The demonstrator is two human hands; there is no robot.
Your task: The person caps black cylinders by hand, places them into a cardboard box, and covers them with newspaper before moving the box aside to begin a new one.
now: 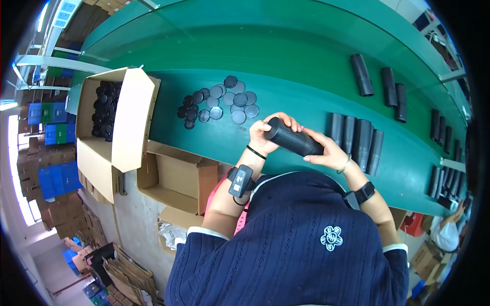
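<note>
Both hands hold one black tube (pixel 295 141) with a dotted, textured side, tilted in front of my body over the green table edge. My left hand (pixel 259 134) is closed around its left end, the thumb against the round black end face. My right hand (pixel 329 155) grips the other end between thumb and fingers. Close to my right hand, several similar black tubes (pixel 362 140) lie side by side on the table. Beyond my left hand, loose round black caps (pixel 238 117) are scattered on the green surface.
An open cardboard box (pixel 133 117) full of black caps (pixel 105 109) stands at the left table end. Below it sits another open carton (pixel 176 176). More black tubes (pixel 362 75) lie on the green surface (pixel 286 56) at the far right. Another person (pixel 449 229) is at the right edge.
</note>
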